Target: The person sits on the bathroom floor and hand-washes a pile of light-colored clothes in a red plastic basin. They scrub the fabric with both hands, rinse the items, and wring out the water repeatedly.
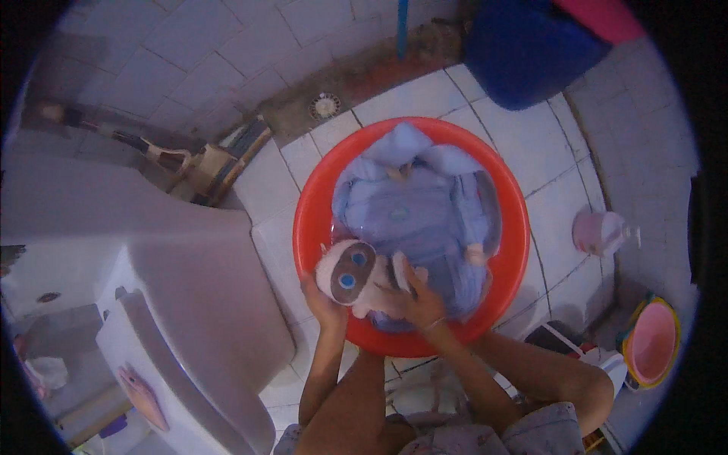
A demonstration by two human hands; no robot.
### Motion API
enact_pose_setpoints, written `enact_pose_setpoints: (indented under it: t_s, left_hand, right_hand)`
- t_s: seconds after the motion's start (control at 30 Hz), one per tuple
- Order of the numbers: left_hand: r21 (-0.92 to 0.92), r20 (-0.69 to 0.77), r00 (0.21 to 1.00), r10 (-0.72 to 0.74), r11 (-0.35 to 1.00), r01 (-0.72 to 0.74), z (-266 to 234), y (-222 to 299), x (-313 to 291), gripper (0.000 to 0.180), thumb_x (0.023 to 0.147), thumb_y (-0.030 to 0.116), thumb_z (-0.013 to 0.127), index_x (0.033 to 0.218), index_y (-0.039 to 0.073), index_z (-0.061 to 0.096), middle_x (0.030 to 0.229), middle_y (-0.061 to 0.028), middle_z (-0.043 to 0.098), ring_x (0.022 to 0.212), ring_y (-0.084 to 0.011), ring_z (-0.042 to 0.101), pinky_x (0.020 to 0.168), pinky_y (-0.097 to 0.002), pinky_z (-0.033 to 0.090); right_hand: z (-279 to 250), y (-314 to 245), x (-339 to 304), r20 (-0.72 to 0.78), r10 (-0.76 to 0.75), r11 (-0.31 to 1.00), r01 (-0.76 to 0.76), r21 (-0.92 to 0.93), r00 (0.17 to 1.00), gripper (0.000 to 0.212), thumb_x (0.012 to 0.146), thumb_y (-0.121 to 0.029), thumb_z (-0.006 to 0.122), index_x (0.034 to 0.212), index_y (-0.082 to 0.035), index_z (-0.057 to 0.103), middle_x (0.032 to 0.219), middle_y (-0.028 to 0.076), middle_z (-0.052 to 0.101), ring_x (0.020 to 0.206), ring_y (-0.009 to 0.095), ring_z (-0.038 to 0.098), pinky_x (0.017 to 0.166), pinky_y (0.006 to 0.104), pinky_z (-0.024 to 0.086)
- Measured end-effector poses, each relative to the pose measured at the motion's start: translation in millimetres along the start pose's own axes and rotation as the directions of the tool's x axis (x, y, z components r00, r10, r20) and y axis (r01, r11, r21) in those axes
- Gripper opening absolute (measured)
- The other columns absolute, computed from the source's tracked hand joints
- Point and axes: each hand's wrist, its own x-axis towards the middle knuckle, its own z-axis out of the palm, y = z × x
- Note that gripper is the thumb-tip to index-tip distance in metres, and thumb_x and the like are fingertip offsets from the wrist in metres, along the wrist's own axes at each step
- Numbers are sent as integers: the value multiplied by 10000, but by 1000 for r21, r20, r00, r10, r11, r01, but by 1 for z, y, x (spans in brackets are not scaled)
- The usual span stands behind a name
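Gripping the toy [356,278] with both hands, left [322,303] and right [419,301], at the basin's [311,220] 7 o'clock; I'd squeeze gently, low over the cloth [417,216].

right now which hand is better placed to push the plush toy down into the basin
Right, probably. The right hand lies over the plush toy, toward the blue garment; the left hand cups it from the red basin rim side.
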Motion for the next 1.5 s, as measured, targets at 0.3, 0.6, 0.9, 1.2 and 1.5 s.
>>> enact_pose_setpoints:
  t_s: [0.3,0.6,0.9,1.2,1.5]
  left_hand:
    - [13,79,997,1,1000,-2,6,7,-2,399,924,338,330,1109,10,463,1075,-111,530,994,-229,527,857,-367,432]
    - [338,455,831,-321,925,172,-14,-24,-12,568,878,296,490,1312,24,242,1285,-91,374,1181,-210,375,990,-324,290]
    - [630,284,795,-536,730,267,-13,-64,17,531,881,445,425,1217,33,414,1155,-74,511,1042,-189,497,897,-322,388]
    - [223,202,811,-549,832,508,-35,-78,9,576,888,498,367,1246,47,381,1186,-90,493,1095,-229,471,945,-360,360]
    - [107,237,763,-601,797,594,-28,-61,6,588,885,500,372,1276,60,354,1248,-92,453,1150,-239,430,973,-373,328]
  right_hand:
    - [-19,61,0,12,250,741,-184,-646,968,560,826,-278,465,1350,-302,269,891,205,604,789,391,588,692,435,463]
    - [-3,-41,-5,-136,-263,946,227,-233,955,606,799,-236,516,1355,-236,273,1011,197,587,831,389,581,740,399,466]
    - [8,-28,-7,-144,-104,990,89,-108,984,590,808,-298,523,1347,-275,284,1045,229,558,864,379,576,712,397,457]
    - [11,31,-43,47,180,774,-112,-623,983,658,790,-176,496,1363,-323,207,831,156,611,728,350,599,624,452,468]
    - [38,-28,4,7,-112,886,103,-452,994,665,771,-166,513,1360,-296,233,1025,167,583,856,389,562,749,458,437]
